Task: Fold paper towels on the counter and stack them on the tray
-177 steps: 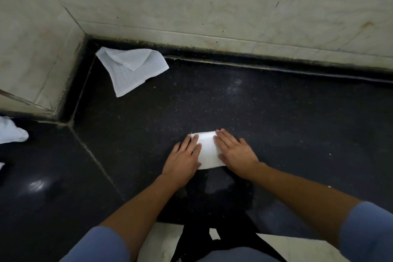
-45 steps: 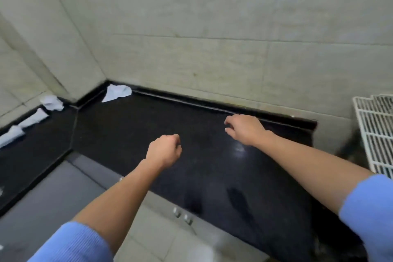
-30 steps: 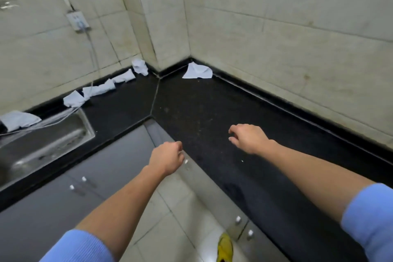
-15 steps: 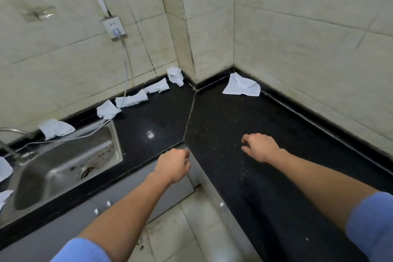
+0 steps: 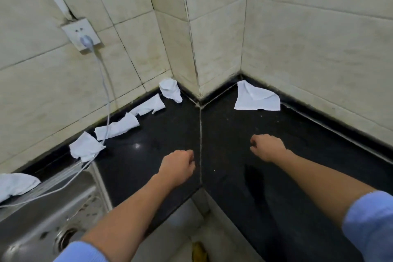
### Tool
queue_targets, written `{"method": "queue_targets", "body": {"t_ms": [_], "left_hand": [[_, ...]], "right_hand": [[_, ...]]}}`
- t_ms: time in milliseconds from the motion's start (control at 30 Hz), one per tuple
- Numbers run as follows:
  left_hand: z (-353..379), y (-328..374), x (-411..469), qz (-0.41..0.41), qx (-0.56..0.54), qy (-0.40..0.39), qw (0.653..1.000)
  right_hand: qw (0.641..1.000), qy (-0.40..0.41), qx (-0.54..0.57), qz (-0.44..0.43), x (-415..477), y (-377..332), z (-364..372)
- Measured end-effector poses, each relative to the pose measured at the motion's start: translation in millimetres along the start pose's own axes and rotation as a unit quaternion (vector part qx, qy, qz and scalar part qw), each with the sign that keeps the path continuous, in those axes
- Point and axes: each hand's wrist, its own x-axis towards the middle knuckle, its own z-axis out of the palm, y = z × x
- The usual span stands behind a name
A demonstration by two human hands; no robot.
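Left hand (image 5: 177,167) curled into empty fist, right hand (image 5: 267,148) likewise over black counter (image 5: 234,130), far-left paper towel (image 5: 14,184) cropped, sink (image 5: 42,215) partly cut off.

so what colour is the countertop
Glossy black countertop, faintly speckled; seen in the head view.

Premises: a domestic-type kitchen. An L-shaped black stone bench (image 5: 161,155) runs into a corner, with a grouted seam where its two sections meet. A stainless steel sink (image 5: 42,219) with a drain opening is set into the bench at near left. Walls are clad in large cream tiles (image 5: 308,38) with darkened grout. A wall socket (image 5: 81,34) at far left carries a plug, its white cable (image 5: 106,95) trailing down to the sink. Tiled floor (image 5: 176,229) lies below the bench edge.
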Motion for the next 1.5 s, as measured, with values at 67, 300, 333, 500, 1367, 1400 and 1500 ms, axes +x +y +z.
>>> {"method": "queue_targets", "body": {"t_ms": [67,300,333,500,1367,1400,1500], "left_hand": [[-7.0,-24.0,30.0,0.026,0.003,-0.01,1.0],[-1.1,-61.8,111.4,0.062,-0.03,-0.059,0.996],[2.6,-65.0,120.8,0.063,-0.033,-0.066,0.995],[19.4,-81.1,157.7,0.038,-0.062,-0.094,0.993],[55.2,-92.1,204.1,0.115,-0.107,-0.131,0.979],[60.3,-86.7,201.2,0.129,-0.102,-0.136,0.977],[78.4,-69.4,187.0,0.183,-0.074,-0.162,0.967]], "right_hand": [[0.999,-0.004,0.019,0.032,25.2,-10.8,-1.3],[0.994,-0.019,0.041,0.096,99.2,-14.4,-0.9],[0.993,-0.017,0.042,0.106,114.1,-10.6,-3.1],[0.989,0.005,0.077,0.126,198.6,3.3,-12.5],[0.992,0.068,0.087,-0.056,46.6,-71.1,79.3],[0.994,0.053,0.072,-0.062,30.4,-73.0,90.6],[0.998,0.003,0.04,-0.051,-10.7,-74.1,117.4]]}}
